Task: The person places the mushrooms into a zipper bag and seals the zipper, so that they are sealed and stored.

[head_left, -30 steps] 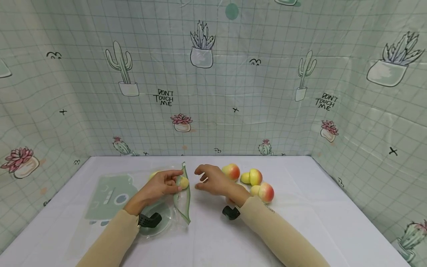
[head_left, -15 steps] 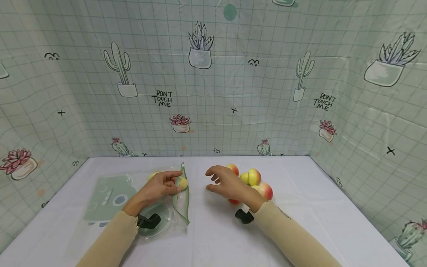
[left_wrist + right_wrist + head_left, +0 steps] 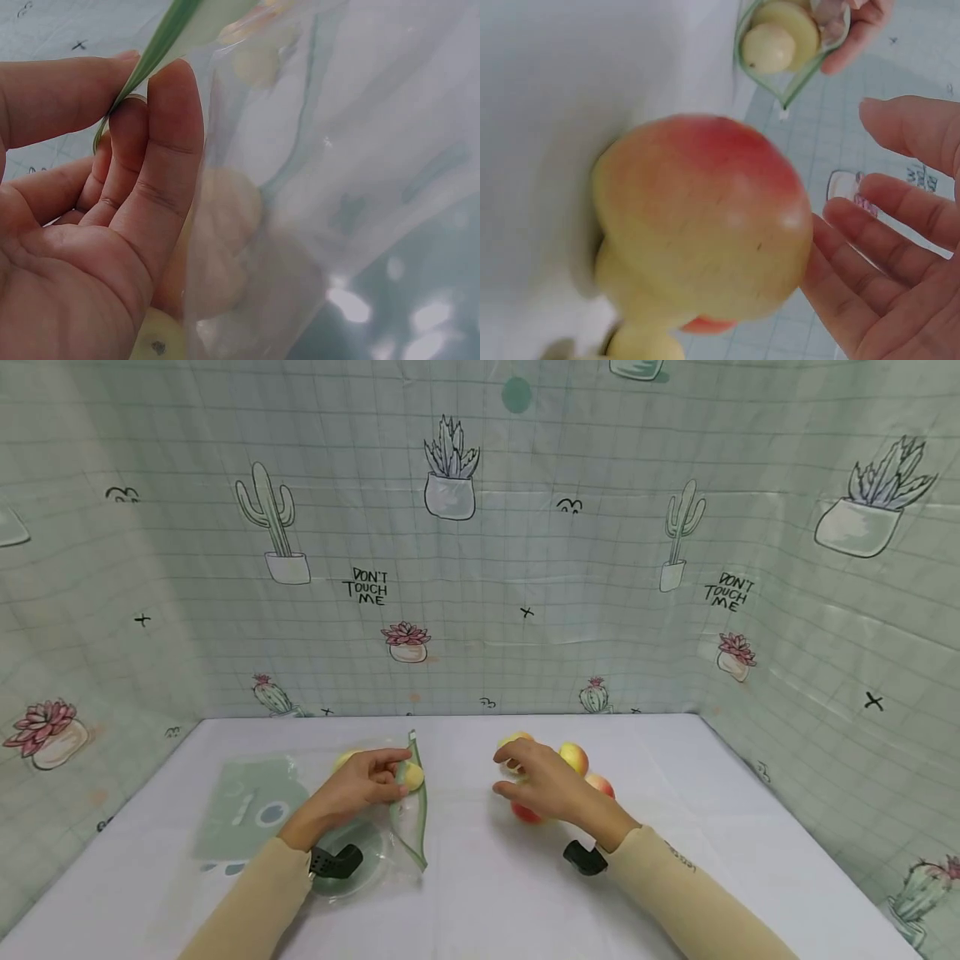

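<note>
left hand (image 3: 356,781) pinches bag (image 3: 424,827) by its rim | right hand (image 3: 547,785) loosely spread beside fruit (image 3: 705,217), right of bag | i judge: reaching; next needs a grip

Red-blushed yellow fruit (image 3: 705,214), green-edged bag (image 3: 273,789)

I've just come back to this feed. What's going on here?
A person's left hand pinches the green-edged mouth of a clear bag, which stands open with yellowish fruit inside. The right hand, fingers apart, is at the loose red-and-yellow fruit on the white table; it grips none, and whether it touches one is unclear.
</note>
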Action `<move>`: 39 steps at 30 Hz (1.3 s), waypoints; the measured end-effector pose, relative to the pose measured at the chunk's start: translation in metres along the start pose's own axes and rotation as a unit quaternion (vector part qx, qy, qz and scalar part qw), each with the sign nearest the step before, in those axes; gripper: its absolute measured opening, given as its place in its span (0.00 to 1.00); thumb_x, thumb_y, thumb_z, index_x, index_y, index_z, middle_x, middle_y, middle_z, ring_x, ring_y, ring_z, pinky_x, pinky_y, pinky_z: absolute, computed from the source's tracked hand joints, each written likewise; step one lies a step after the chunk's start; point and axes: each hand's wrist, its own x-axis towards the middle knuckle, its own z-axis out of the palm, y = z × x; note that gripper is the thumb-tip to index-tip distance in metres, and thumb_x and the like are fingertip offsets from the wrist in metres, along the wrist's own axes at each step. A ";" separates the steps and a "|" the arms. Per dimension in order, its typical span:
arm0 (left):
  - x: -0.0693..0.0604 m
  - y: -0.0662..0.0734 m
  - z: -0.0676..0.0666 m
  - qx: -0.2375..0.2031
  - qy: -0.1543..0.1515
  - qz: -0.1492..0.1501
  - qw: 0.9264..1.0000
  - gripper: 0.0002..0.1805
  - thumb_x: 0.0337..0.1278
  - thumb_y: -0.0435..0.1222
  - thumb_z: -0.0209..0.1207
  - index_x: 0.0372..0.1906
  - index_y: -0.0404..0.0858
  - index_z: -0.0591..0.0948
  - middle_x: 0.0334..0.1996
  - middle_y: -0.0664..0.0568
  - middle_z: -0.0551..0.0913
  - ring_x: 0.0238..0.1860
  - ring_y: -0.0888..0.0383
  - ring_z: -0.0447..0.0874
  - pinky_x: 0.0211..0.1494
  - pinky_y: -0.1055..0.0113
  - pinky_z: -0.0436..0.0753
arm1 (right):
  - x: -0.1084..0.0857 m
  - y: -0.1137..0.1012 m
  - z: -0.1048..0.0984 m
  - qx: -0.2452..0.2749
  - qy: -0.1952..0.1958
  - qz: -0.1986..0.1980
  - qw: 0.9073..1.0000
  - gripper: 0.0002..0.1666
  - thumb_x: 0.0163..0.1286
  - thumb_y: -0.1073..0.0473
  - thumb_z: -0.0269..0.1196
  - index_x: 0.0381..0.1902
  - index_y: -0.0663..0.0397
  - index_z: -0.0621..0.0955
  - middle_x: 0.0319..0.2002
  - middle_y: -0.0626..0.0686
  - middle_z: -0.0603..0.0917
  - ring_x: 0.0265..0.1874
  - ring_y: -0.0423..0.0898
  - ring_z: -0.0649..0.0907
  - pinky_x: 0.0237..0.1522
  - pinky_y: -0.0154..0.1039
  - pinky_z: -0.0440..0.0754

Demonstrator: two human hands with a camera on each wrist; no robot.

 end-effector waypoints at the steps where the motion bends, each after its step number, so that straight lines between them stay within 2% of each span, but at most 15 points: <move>1: 0.000 0.000 0.000 0.001 0.001 0.001 1.000 0.37 0.58 0.27 0.61 0.70 0.25 0.57 0.23 0.55 0.59 0.25 0.63 0.60 0.33 0.66 0.67 | -0.002 0.000 -0.001 -0.004 0.001 0.000 1.000 0.18 0.60 0.57 0.68 0.48 0.54 0.79 0.46 0.50 0.80 0.45 0.51 0.81 0.48 0.43 0.78; 6: -0.001 0.001 0.001 0.000 -0.005 0.005 1.000 0.38 0.59 0.27 0.60 0.70 0.24 0.56 0.22 0.55 0.60 0.25 0.63 0.61 0.32 0.66 0.67 | -0.012 0.002 -0.006 -0.039 0.017 -0.001 0.999 0.19 0.59 0.57 0.68 0.47 0.56 0.79 0.46 0.50 0.80 0.45 0.49 0.80 0.50 0.45 0.76; 11: -0.002 0.001 0.002 0.000 -0.003 0.003 1.000 0.38 0.58 0.26 0.60 0.70 0.24 0.56 0.22 0.54 0.60 0.26 0.63 0.61 0.32 0.67 0.68 | -0.019 0.006 -0.008 -0.071 0.022 -0.005 0.997 0.16 0.59 0.57 0.66 0.44 0.52 0.77 0.45 0.49 0.80 0.46 0.45 0.78 0.51 0.42 0.74; 18: -0.002 0.001 0.002 0.003 -0.004 0.003 1.000 0.38 0.59 0.26 0.60 0.70 0.24 0.56 0.22 0.54 0.61 0.25 0.62 0.62 0.33 0.66 0.68 | -0.029 0.010 -0.012 -0.087 0.012 -0.002 0.996 0.22 0.59 0.56 0.66 0.51 0.51 0.78 0.49 0.47 0.79 0.52 0.43 0.76 0.52 0.44 0.74; 22: -0.002 0.000 0.001 0.000 -0.005 0.005 1.000 0.38 0.59 0.26 0.60 0.70 0.24 0.56 0.23 0.53 0.61 0.26 0.62 0.61 0.32 0.66 0.68 | -0.034 0.013 -0.012 -0.094 0.003 0.016 0.995 0.22 0.61 0.53 0.65 0.53 0.51 0.78 0.51 0.47 0.78 0.52 0.43 0.76 0.49 0.46 0.76; 30: -0.001 -0.001 0.001 -0.003 -0.003 0.005 1.000 0.38 0.58 0.25 0.60 0.70 0.24 0.56 0.23 0.54 0.61 0.25 0.63 0.61 0.31 0.68 0.68 | -0.038 0.014 -0.011 -0.102 -0.004 0.021 0.995 0.20 0.60 0.52 0.67 0.50 0.46 0.79 0.47 0.43 0.78 0.44 0.41 0.78 0.38 0.41 0.77; 37: 0.000 -0.001 0.001 0.000 0.000 0.001 1.000 0.38 0.57 0.26 0.61 0.70 0.24 0.56 0.23 0.54 0.64 0.26 0.63 0.63 0.31 0.69 0.69 | -0.037 0.020 -0.008 -0.082 0.000 -0.032 0.996 0.19 0.60 0.57 0.68 0.49 0.54 0.79 0.44 0.47 0.78 0.41 0.41 0.76 0.45 0.38 0.76; 39: 0.000 -0.002 0.001 0.001 0.000 0.001 1.000 0.38 0.57 0.26 0.61 0.70 0.24 0.56 0.22 0.54 0.64 0.26 0.63 0.63 0.31 0.68 0.69 | -0.036 0.020 -0.006 -0.078 0.003 -0.042 0.996 0.18 0.59 0.57 0.69 0.47 0.53 0.79 0.42 0.47 0.78 0.40 0.43 0.76 0.43 0.37 0.75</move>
